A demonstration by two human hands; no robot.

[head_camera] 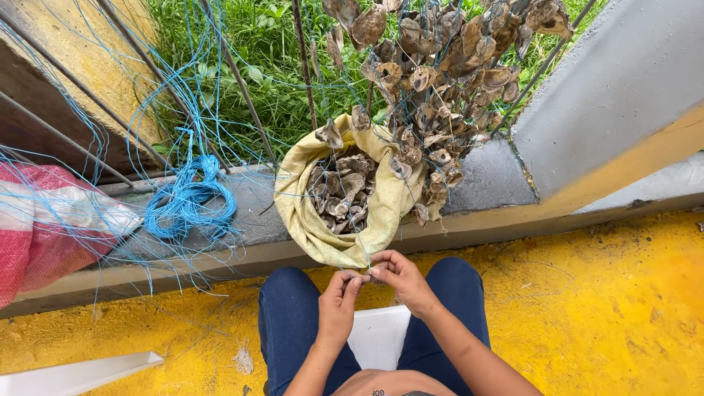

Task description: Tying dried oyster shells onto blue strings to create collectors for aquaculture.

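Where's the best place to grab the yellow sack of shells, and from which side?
Probably the rolled-down rim of the yellow sack on its bare left side, coming from above. The rolled edge is thick cloth a hand can pinch, and the mouth faces up. The near rim is taken up by the left hand and right hand, and strung shells hang over the right side.

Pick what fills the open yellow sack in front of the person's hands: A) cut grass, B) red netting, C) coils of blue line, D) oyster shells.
D: the yellow sack is open at the top and holds grey-brown oyster shells, like those strung on lines above it.
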